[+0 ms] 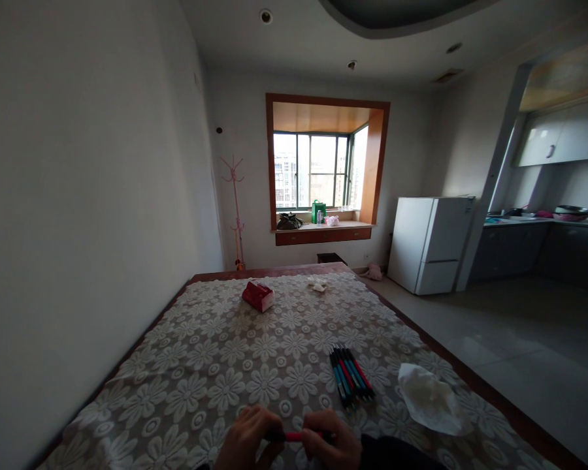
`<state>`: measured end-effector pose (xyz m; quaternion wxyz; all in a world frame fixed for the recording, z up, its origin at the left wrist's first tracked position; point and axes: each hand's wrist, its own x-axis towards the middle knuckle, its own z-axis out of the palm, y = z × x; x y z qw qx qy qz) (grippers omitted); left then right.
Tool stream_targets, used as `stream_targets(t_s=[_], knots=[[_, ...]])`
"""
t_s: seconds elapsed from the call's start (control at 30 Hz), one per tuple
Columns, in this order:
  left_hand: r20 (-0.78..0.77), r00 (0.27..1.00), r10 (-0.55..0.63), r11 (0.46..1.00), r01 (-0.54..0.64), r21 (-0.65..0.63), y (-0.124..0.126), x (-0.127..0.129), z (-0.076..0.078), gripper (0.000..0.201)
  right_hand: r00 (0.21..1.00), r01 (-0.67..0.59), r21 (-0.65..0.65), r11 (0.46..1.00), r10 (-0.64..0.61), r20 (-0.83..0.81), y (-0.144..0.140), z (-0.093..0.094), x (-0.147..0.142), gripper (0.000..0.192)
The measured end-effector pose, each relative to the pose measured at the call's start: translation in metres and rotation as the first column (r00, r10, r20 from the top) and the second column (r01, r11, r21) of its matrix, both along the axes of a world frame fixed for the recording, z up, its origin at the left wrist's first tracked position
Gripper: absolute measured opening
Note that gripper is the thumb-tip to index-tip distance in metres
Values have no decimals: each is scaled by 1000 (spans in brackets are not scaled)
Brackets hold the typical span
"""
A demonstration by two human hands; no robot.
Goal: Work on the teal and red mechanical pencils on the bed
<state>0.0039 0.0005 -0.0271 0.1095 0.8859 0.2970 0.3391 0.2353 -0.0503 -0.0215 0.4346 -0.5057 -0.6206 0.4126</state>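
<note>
Low in the head view, a red pen (293,436) with dark ends lies level between my two hands. My left hand (249,434) is closed around its left end, and my right hand (334,440) pinches the other end. Fingers cover much of the pen, so its tips are partly hidden. Just beyond my right hand, several pens (350,375) in blue, red and black lie side by side on the floral tablecloth (215,365).
A crumpled white tissue (428,398) lies right of the pens. Farther back are a red tissue pack (257,296) and a small crumpled tissue (317,284). A wall (102,163) runs along the table's left side; a white fridge (421,245) stands beyond at right.
</note>
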Motion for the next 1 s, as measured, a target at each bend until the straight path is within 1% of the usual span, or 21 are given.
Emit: stream_targets(t_s=[0.1,0.17,0.23,0.27,0.3,0.33,0.4,0.47,0.53,0.6,0.7,0.77,0.83,0.87,0.9,0.93,0.97,1.0], knots=[[-47,997,-58,998,59,36,1,1,3,18,999,-35,15,999,35,9,1,3,1,56],[-6,997,-73,996,73,40,2,1,4,17,999,-38,30,999,38,6,1,6,1,55],[51,998,-43,999,41,33,1,1,4,25,999,-34,37,999,33,14,1,8,1,55],[61,998,-25,999,23,29,-1,1,4,26,999,-38,37,999,37,22,1,8,1,55],[54,998,-10,1000,9,27,-2,1,5,20,998,-46,38,998,45,32,1,8,1,55],[34,999,-1,1000,0,25,-4,2,5,16,998,-55,41,998,53,44,0,7,0,55],[-11,1000,0,1000,0,15,-6,4,6,25,995,-71,46,996,67,73,1,3,0,55],[-12,1000,5,1000,-5,4,-6,5,6,29,992,-66,57,996,60,107,4,-4,1,55],[-8,1000,3,1000,-3,-3,-4,5,3,23,988,-67,76,995,56,141,9,-9,2,53],[-30,1000,-4,1000,4,9,-1,5,-3,22,982,-126,86,988,111,154,15,-10,3,48],[-84,996,0,998,5,58,3,4,-13,32,973,-227,76,971,222,67,22,-4,5,51],[-86,996,19,998,-14,64,3,4,-16,35,968,-247,74,966,249,-23,24,0,4,48],[-57,997,44,999,-42,29,3,4,-16,36,967,-244,76,967,248,-52,23,1,3,42],[-41,997,59,998,-59,6,2,4,-15,35,973,-228,97,969,231,-17,23,0,3,39],[-28,997,77,997,-78,-14,1,4,-14,34,978,-206,145,968,200,59,23,-2,2,36],[-21,995,95,995,-96,-30,1,4,-13,33,974,-187,224,956,150,170,24,-5,2,32],[-22,993,113,993,-114,-44,0,5,-12,32,951,-185,323,928,85,298,26,-9,2,28],[-31,991,130,990,-131,-56,0,5,-12,32,909,-209,413,887,21,417,28,-13,2,23]])
